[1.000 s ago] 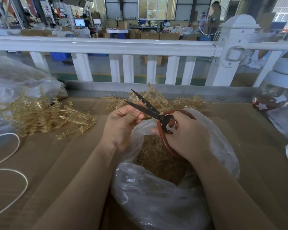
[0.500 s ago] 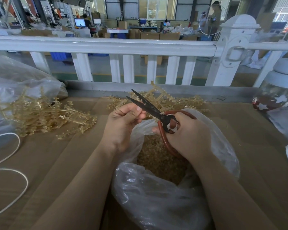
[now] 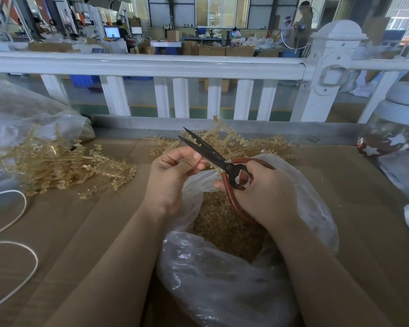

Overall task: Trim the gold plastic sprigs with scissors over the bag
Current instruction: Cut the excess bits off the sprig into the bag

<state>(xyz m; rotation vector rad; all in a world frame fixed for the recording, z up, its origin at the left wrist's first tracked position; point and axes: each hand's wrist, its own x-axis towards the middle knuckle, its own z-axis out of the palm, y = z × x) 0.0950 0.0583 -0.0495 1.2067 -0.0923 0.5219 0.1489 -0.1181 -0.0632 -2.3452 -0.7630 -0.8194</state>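
Though the clear plastic bag (image 3: 234, 274) in front of the person already holds a deep layer of gold trimmings, much is left, I judge: a large heap of untrimmed gold sprigs (image 3: 57, 166) spills from another bag at the left, and a smaller pile (image 3: 246, 142) lies beyond the hands. Over the bag's mouth, the right hand (image 3: 267, 197) grips the red-handled scissors (image 3: 222, 161), blades slightly parted. The left hand (image 3: 172, 175) pinches a small sprig piece (image 3: 191, 162) just beside the blades, mostly hidden by fingers.
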